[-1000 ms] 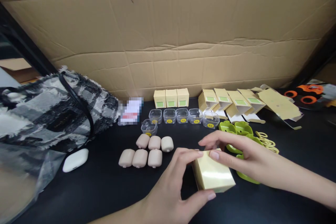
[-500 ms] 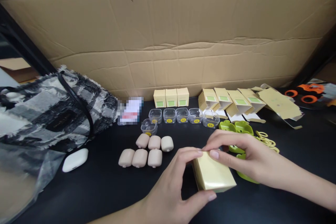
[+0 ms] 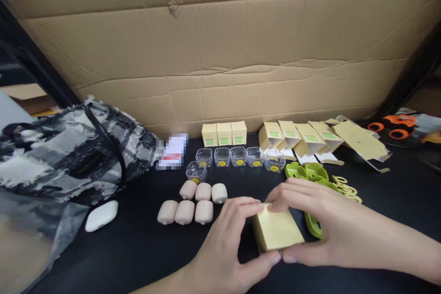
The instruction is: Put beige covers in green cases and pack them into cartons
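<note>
A small pale yellow cardboard box (image 3: 279,229) sits between my two hands, low in the middle of the view. My left hand (image 3: 229,241) grips its left side, fingers at the far edge and thumb at the near edge. My right hand (image 3: 317,220) spans it from the right, fingertips on the far edge and thumb at the near corner. Behind my right hand lie green plastic cases (image 3: 313,172), partly hidden by it, with pale yellow rings (image 3: 347,190) beside them. Several pinkish-beige rounded cases (image 3: 185,212) lie left of my hands.
Clear plastic cups (image 3: 239,156) with yellow stickers stand in a row, before three closed boxes (image 3: 224,134). Opened boxes (image 3: 305,138) and a flattened box (image 3: 361,140) lie back right. A white earbud case (image 3: 102,216) and a checked bag (image 3: 79,147) are left; cardboard (image 3: 223,46) walls the back.
My right thumb has moved from the box's top to its near edge, so the right hand now spans the box. The camera view has shifted slightly.
</note>
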Demonstrator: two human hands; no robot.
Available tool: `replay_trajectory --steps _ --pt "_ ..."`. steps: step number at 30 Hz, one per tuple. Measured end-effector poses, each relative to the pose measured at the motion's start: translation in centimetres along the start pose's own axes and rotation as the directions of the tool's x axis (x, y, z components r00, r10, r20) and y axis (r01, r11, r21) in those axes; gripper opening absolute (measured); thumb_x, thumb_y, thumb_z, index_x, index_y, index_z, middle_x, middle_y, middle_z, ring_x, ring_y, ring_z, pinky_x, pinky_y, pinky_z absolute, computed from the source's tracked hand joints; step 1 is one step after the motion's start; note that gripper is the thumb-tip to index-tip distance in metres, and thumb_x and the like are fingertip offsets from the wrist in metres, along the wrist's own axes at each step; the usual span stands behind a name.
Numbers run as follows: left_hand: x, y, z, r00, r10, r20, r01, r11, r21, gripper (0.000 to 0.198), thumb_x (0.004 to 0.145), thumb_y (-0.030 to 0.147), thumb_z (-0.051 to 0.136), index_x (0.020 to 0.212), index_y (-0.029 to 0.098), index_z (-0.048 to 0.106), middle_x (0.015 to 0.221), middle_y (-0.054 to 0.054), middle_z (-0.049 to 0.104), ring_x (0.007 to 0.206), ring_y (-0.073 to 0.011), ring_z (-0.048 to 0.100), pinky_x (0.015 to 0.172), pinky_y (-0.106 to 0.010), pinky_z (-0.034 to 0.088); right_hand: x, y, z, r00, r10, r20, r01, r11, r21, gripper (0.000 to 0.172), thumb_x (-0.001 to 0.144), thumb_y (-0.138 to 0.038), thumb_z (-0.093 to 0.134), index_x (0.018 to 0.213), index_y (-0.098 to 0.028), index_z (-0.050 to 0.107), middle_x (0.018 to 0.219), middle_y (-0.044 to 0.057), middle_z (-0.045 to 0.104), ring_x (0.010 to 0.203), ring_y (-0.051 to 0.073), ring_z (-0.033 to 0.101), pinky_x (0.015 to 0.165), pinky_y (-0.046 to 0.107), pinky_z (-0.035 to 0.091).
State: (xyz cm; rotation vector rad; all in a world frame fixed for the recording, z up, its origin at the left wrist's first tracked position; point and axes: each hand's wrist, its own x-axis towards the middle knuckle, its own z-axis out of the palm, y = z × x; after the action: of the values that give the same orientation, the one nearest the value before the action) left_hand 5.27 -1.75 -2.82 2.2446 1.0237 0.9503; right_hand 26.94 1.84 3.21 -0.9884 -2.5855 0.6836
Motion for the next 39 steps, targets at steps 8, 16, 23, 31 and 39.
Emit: replay_trajectory --steps 8,16,23,31,39 --pt "-0.9 -1.4 1.6 0.969 0.100 -0.227 -0.120 0.990 -0.074 0.076 0.071 0.014 0.063 0.131 0.030 0.018 0.127 -0.012 0.039 0.124 -0.0314 0.044 0.100 -0.054 0.042 4.0 2.2 -6.9 0.938 -0.061 -0.341 0.026 0.994 -0.108 0.041 0.080 -0.048 0.063 0.110 -0.022 0.056 0.105 0.006 0.064 0.094 0.023 0.061 0.083 0.037 0.049" --pt "-0.6 -0.8 1.1 0.979 0.126 -0.162 -0.127 0.992 0.001 0.067 0.070 0.010 0.060 0.123 0.029 0.024 0.121 -0.010 0.047 0.115 -0.0281 0.052 0.095 -0.046 0.049 14.2 8.0 -10.2 0.969 0.111 -0.219 -0.191 0.903 -0.385 0.033 0.087 -0.035 0.062 0.115 -0.017 0.058 0.110 0.009 0.062 0.095 0.023 0.062 0.083 0.044 0.050" --pt "-0.5 -0.6 1.1 0.977 0.167 -0.129 -0.167 0.986 0.013 0.065 0.068 0.007 0.061 0.121 0.027 0.028 0.122 -0.012 0.046 0.115 -0.0281 0.053 0.096 -0.047 0.049 16.3 11.3 -8.2 0.987 0.141 -0.082 -0.161 0.923 -0.348 0.030 0.092 -0.031 0.056 0.119 -0.017 0.056 0.120 0.008 0.058 0.099 0.021 0.061 0.083 0.042 0.052" --pt "-0.6 -0.5 1.0 0.987 0.141 -0.077 -0.138 0.990 0.033 0.064 0.068 0.009 0.063 0.120 0.026 0.031 0.126 -0.012 0.045 0.117 -0.0290 0.052 0.097 -0.047 0.048 16.1 12.5 -6.8 0.984 0.142 -0.108 -0.169 0.937 -0.305 0.030 0.092 -0.031 0.056 0.119 -0.017 0.055 0.120 0.008 0.058 0.099 0.021 0.061 0.082 0.042 0.052" --pt "-0.6 -0.6 1.1 0.980 0.165 -0.109 -0.162 0.986 0.030 0.066 0.070 0.008 0.062 0.123 0.028 0.028 0.127 -0.014 0.043 0.119 -0.0296 0.051 0.097 -0.048 0.048 14.6 10.7 -6.4 0.934 0.099 -0.344 -0.186 0.955 -0.232 0.032 0.092 -0.033 0.055 0.121 -0.017 0.054 0.121 0.009 0.057 0.100 0.022 0.060 0.083 0.043 0.052"
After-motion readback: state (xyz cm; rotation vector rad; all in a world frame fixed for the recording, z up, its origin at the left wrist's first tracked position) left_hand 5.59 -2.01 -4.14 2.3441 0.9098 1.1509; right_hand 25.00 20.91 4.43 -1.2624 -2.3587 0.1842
